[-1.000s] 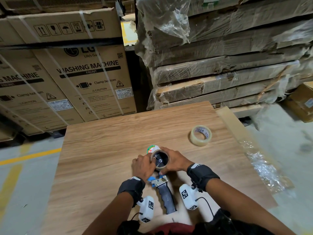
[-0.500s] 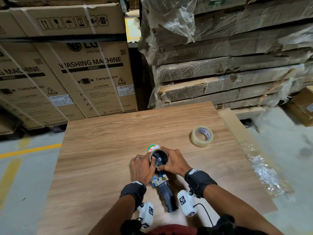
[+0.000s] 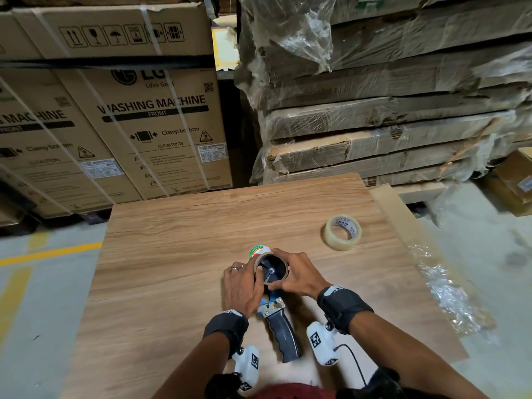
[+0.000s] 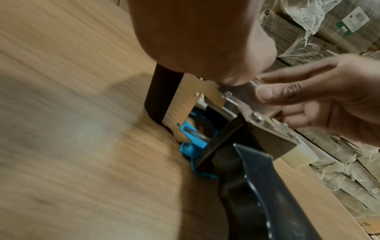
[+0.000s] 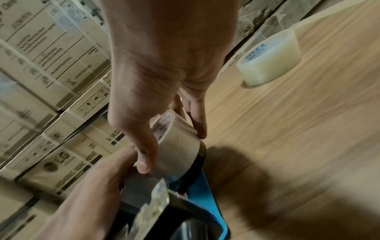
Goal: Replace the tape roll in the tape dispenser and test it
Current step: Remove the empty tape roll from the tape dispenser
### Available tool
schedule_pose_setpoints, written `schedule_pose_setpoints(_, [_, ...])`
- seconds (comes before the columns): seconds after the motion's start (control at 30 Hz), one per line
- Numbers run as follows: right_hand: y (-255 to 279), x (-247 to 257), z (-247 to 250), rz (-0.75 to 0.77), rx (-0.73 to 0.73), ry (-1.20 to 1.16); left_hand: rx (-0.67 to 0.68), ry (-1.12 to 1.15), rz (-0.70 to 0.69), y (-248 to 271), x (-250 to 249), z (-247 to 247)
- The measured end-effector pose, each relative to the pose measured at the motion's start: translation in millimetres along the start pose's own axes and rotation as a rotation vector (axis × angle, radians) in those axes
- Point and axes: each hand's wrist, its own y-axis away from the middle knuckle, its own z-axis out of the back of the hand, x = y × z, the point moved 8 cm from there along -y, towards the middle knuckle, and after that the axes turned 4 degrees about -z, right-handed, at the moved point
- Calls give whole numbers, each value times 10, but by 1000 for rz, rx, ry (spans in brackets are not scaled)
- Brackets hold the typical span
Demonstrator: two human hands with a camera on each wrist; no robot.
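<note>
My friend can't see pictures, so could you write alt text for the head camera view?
Two hands, left and right, grip a roll on a tape dispenser lying on a wooden table. A spare clear roll sits apart at the far right; cartons stand behind.

The handheld tape dispenser (image 3: 276,309) has a black moulded grip and blue plastic frame. Brown cardboard core (image 3: 272,269) between the fingers. Clear tape roll (image 3: 342,232), blue lettering. Wood-grain tabletop (image 3: 178,277).
</note>
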Motion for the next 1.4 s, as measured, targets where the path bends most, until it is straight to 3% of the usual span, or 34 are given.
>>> schedule_pose_setpoints(0.13, [-19,-76,76,-62,0,-62,-4,-5,-15,-8,-51,22])
schedule_pose_setpoints(0.43, [27,-49,111,-21,-43,-105,-20,-8,-20,-13,-83,49])
schedule_pose_setpoints(0.97, [14,-94,166,-87,61,-40,-15,13,-63,-46,-114,-18])
schedule_pose_setpoints(1.17, [101,-161,197,-66,-36,-111,-15,-17,-65,-53,-125,-24])
schedule_pose_setpoints(1.4, [86,-163,237,-86,35,-118,8,-24,-99,-79,-182,-18])
